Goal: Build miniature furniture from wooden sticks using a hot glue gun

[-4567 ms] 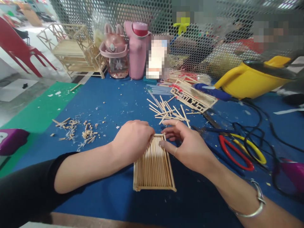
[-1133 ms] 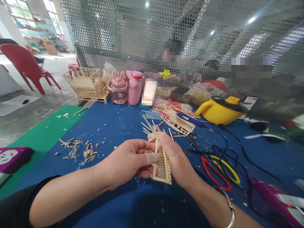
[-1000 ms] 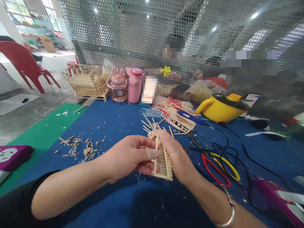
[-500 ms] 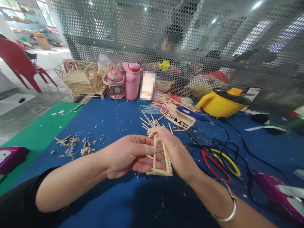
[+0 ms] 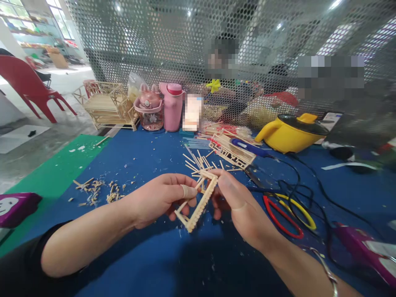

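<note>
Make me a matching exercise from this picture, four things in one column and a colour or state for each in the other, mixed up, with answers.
Things:
1. stick frame
2. pot
3. chair
4. bracelet

Descriptions:
A. red
B. silver
C. pinched in the left hand
D. yellow

Right pairs: 1-C, 2-D, 3-A, 4-B

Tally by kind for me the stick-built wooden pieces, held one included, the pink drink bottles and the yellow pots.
Stick-built wooden pieces: 3 (frame in the left hand, lattice-sided piece, model at back left)
Pink drink bottles: 2 (rabbit-eared bottle, plain bottle)
Yellow pot: 1
Total: 6
</note>
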The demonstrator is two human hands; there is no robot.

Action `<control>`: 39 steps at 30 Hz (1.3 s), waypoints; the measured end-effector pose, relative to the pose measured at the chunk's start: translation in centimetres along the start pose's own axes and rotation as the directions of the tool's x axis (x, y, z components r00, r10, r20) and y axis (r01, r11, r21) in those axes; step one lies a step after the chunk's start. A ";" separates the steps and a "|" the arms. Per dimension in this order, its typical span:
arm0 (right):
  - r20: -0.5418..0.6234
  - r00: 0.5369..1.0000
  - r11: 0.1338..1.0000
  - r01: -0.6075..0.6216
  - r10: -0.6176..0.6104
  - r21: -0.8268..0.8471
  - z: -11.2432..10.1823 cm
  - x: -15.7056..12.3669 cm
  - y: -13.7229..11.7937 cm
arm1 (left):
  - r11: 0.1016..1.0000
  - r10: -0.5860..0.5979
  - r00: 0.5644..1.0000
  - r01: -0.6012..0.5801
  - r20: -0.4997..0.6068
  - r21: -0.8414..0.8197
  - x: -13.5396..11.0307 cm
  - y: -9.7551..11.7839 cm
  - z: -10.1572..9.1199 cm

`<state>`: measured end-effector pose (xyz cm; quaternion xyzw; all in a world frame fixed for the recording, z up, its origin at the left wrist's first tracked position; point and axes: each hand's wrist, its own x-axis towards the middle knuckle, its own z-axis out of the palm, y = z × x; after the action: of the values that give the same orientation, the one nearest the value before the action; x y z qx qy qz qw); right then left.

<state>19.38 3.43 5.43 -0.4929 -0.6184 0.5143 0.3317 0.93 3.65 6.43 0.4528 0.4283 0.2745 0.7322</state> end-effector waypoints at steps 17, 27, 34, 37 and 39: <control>0.065 0.905 0.906 0.413 -0.420 0.099 0.3 -2.6 5.6 | 0.967 0.247 0.861 -0.246 -0.446 0.061 -4.1 -6.2 0.6; 0.299 0.819 0.454 0.532 -0.490 -0.715 -0.6 -3.4 7.5 | 0.508 0.667 0.660 -0.064 -0.345 0.859 -6.4 -12.2 0.8; 0.301 0.561 0.230 0.686 -0.771 -0.690 -0.9 -5.1 6.1 | 0.301 0.764 0.641 -0.258 -0.070 0.918 -6.2 -13.3 3.0; 0.462 0.484 0.130 0.782 -0.743 -0.610 0.1 -5.5 5.9 | 0.254 0.755 0.655 -0.310 0.012 0.916 -5.6 -12.5 3.4; 0.474 0.487 0.115 0.776 -0.734 -0.620 0.7 -5.6 5.8 | 0.225 0.728 0.681 -0.345 0.078 0.911 -5.4 -11.8 3.5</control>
<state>21.98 -2.21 0.17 -0.1856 -0.9412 -0.0389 0.2797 1.54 -7.23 -1.33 0.8196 0.4431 0.3319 0.1474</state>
